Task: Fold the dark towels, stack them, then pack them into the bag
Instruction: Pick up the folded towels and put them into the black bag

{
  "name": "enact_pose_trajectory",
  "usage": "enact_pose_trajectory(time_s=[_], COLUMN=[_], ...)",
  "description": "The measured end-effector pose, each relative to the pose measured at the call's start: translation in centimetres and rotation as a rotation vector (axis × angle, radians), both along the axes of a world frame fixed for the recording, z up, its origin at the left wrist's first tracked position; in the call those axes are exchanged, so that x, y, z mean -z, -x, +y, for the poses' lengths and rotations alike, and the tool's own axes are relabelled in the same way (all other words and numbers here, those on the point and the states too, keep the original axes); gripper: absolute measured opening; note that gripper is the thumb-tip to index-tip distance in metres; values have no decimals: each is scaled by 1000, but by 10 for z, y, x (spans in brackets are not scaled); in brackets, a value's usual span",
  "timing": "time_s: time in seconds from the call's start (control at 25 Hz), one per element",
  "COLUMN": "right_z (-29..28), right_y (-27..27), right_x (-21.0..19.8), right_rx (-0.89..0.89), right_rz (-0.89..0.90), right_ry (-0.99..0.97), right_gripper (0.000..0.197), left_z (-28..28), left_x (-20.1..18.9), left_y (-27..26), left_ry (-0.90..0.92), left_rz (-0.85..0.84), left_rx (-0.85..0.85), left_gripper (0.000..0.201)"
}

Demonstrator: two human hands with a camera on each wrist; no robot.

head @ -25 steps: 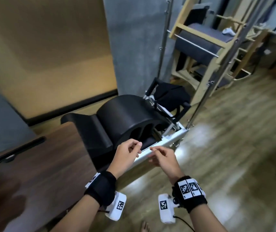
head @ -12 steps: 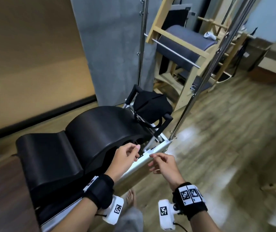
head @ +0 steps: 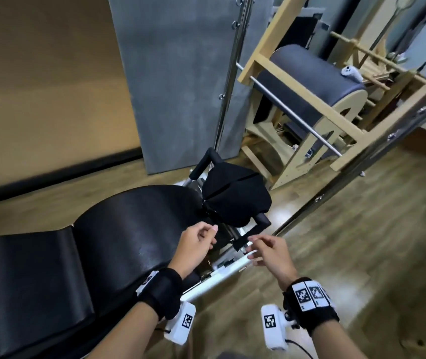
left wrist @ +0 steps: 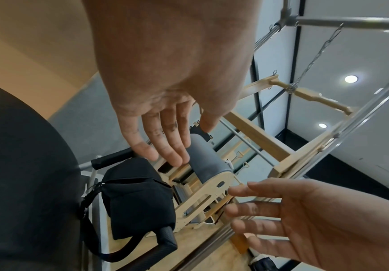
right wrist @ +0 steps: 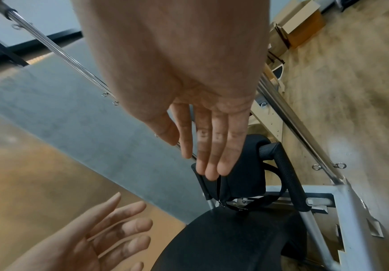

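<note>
Ahead of both sets of fingertips, the black bag (head: 235,196) hangs on a padded bar (head: 263,219). Left hand (head: 196,243) and right hand (head: 271,251) hover empty, fingers relaxed and loosely extended. Towels are possibly inside the bag; this cannot be told.

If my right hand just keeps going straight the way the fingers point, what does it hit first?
Most likely the black bag hung on the foot bar. In the right wrist view, the right hand has open fingers aimed at the bag's near top edge, with nothing between. Depth is hard to judge.
</note>
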State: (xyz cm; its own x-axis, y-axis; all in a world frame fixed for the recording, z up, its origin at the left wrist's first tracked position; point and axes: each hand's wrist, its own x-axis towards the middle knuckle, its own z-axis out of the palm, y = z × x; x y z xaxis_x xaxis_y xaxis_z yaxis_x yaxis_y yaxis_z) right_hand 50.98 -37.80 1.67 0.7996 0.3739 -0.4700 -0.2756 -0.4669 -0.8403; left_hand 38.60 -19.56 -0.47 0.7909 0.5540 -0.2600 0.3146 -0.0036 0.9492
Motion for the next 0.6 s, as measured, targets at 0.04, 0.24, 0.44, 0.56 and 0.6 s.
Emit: enact_pose_trajectory(time_s=[0.04,0.24,0.44,0.56,0.6], right_z=[8,69,126,153,159], right_y=[-14,-116,-226,-281,-297], right_x=[4,37,89,127,142], right_rx=[-1,19,42,8,-11], right_rz=[-15,-138,-183,-193,-190], right_ry=[17,119,225,343,376], right_gripper=[18,14,15,12,12], left_z=[6,48,86,106,112], left_x=[3,38,108,157,175], left_y=[-8,-72,-149,-193,-207], left_ry=[9,11,-72,-45,-35], left_rz=[11,62,180,310,354], left_rx=[-13,-46,-40,-32,-18], left_gripper=[22,21,20,23,22])
